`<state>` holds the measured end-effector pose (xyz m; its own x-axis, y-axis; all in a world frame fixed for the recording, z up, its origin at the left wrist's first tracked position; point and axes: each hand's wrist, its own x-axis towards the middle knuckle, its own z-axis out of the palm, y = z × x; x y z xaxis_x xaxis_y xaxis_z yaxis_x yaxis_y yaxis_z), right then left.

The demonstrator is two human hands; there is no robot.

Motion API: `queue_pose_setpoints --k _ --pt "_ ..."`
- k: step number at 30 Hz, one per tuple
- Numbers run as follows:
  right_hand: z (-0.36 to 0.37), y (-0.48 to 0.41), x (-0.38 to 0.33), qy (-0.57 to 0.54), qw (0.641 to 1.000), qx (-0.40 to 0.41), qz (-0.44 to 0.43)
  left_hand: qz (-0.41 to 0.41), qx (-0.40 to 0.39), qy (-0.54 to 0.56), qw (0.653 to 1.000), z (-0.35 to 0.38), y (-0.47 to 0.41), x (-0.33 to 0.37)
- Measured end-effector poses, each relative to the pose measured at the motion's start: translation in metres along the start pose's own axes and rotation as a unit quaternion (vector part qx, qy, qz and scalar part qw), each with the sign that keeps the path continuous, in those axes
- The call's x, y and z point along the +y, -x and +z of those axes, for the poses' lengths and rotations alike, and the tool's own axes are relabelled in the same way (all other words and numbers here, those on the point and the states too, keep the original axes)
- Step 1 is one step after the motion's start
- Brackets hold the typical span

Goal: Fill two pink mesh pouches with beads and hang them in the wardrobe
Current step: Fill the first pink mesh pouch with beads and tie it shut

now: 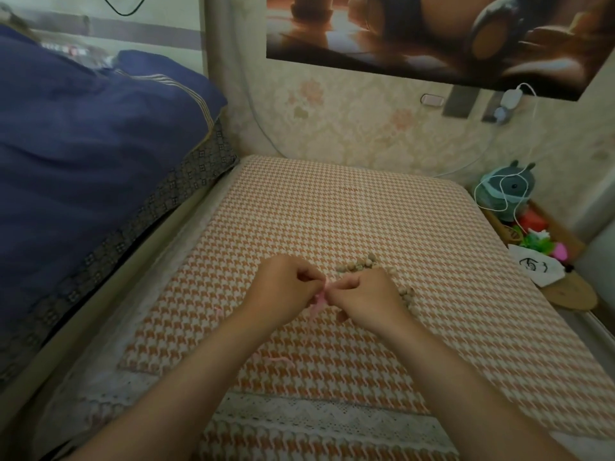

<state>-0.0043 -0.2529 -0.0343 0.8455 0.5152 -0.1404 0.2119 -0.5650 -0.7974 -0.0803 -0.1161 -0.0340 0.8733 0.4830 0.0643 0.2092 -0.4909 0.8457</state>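
1. So, far left first: a navy quilt (83, 134) is piled on the bed beside the surface with the orange houndstooth cover (366, 211). That's where all the action is.

2. Left hand (283, 287) is curled tight, its grip pinched on the left side of a pink mesh pouch (320, 299). The pouch is tiny and mostly hidden between the two fists, so only a pale pink, crumpled sliver shows, hanging down a bit.

3. The bit that matters: the pouch sits dead centre between both hands, so neither one is really nearer. The mouth or drawstring seems to run left-right between the two pinches, though it's too scrunched to be sure. My guess is they're pulling it open or drawing it shut.

4. A loose pink strand (281, 360) lies on the cover closer to the camera. Can't tell if it's part of the second pouch.

5. Right hand (366, 294) is clenched too, its grip nipping the pouch's right side.

6. Beads (361, 264) are pale tan and round, scattered just behind and right of the right hand, touching the cover, some peeking out under the wrist. Right hand is nearer for scooping.
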Motion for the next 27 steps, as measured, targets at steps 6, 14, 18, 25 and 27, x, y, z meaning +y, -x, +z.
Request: queue_pose_setpoints --k 6,14,18,25,27 --pt "-0.019 -0.005 0.004 -0.04 0.999 0.005 0.035 0.086 -0.005 -0.098 0.991 0.005 -0.003 0.012" --pt "-0.038 0.003 0.014 0.063 0.981 -0.053 -0.178 0.092 -0.055 -0.103 0.989 0.0 -0.006 0.013" --pt "-0.04 0.002 0.018 0.151 0.961 -0.046 -0.228 0.059 -0.085 -0.046 0.994 -0.009 -0.006 0.008" --pt "-0.037 0.001 0.014 0.169 0.95 0.015 -0.26 0.054 -0.16 -0.026 0.985 -0.013 -0.009 0.004" --pt "-0.038 0.001 0.014 0.169 0.951 0.017 -0.258 0.059 -0.178 -0.016 0.982 -0.013 -0.008 0.005"
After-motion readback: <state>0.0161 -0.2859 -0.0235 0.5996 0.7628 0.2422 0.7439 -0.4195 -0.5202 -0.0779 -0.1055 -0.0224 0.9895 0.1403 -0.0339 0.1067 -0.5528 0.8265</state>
